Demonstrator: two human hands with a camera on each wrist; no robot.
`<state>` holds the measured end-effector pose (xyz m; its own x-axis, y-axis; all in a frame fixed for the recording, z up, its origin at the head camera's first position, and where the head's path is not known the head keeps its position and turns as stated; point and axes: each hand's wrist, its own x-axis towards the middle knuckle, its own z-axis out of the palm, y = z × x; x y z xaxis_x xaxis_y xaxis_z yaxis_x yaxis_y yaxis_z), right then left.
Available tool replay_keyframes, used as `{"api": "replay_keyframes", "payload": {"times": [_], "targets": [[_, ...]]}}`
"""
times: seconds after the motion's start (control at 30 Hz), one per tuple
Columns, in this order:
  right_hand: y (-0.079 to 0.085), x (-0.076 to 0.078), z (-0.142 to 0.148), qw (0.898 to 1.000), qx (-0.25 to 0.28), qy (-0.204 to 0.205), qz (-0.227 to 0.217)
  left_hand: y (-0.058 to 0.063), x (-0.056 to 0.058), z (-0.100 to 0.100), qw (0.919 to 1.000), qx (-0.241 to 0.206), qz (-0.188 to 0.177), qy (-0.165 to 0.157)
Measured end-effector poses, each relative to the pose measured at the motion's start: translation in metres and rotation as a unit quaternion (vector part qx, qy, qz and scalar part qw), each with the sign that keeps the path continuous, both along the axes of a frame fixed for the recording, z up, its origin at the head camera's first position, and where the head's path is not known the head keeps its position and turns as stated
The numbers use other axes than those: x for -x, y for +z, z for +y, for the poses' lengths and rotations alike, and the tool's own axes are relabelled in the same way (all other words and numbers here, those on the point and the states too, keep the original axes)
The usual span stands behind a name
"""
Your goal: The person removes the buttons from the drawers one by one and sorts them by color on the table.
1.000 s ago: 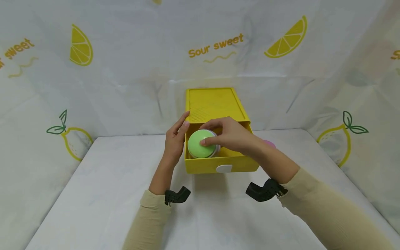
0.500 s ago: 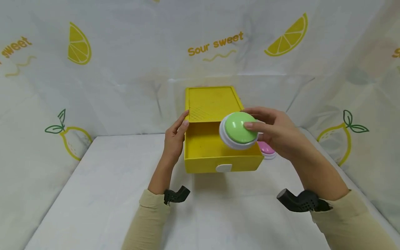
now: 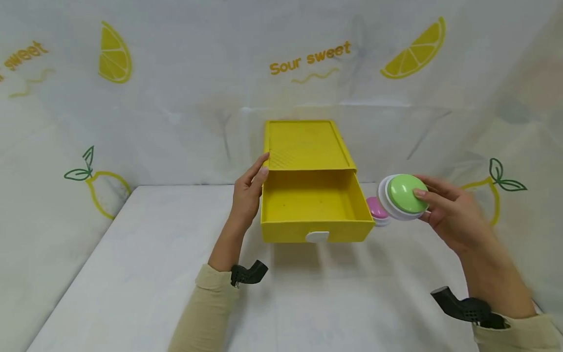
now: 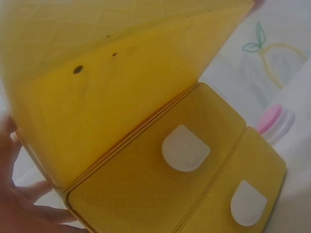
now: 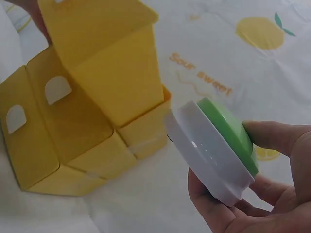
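A round push button with a green dome (image 3: 406,194) and a white base is up in the air to the right of the yellow drawer unit (image 3: 308,142). My right hand (image 3: 457,215) pinches it, thumb on the dome and fingers under the white base (image 5: 206,150). The top drawer (image 3: 316,232) is pulled out, and its floor shows bare. Relaxed fingers of my left hand (image 3: 246,195) rest against the unit's left side, near its top front edge. In the left wrist view, those fingers (image 4: 36,211) lie spread beside the drawer fronts.
A second push button, pink (image 3: 378,210) on a white base, sits on the white-covered table just right of the drawer unit. Lower drawers with white tabs (image 4: 248,204) show beneath the open one. A lemon-print sheet (image 3: 198,146) hangs behind.
My right hand has lifted the green push button out of the top drawer and carried it right, past the pink one. My left hand stays at the unit's side.
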<state>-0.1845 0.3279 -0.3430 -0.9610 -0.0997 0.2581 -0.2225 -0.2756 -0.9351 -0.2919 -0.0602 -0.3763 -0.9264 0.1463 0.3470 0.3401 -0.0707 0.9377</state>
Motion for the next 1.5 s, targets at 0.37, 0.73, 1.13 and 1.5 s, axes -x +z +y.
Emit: {"api": "replay_keyframes", "payload": {"times": [0.37, 0.73, 1.13, 1.5], "targets": [[-0.070, 0.002, 0.016, 0.976, -0.081, -0.136, -0.149, 0.000, 0.001, -0.002, 0.9998, -0.015, -0.005, -0.013], [-0.105, 0.004, 0.029, 0.948, -0.151, -0.137, -0.242, -0.002, 0.000, -0.001, 0.9997, -0.013, 0.003, -0.020], [-0.116, 0.012, 0.017, 0.887, -0.340, -0.139, -0.279, 0.002, -0.003, -0.002, 0.9996, -0.016, 0.008, -0.020], [-0.114, 0.010, 0.013, 0.841, -0.474, -0.168, -0.201, 0.000, 0.000, -0.001, 0.9995, -0.020, 0.009, -0.021]]}}
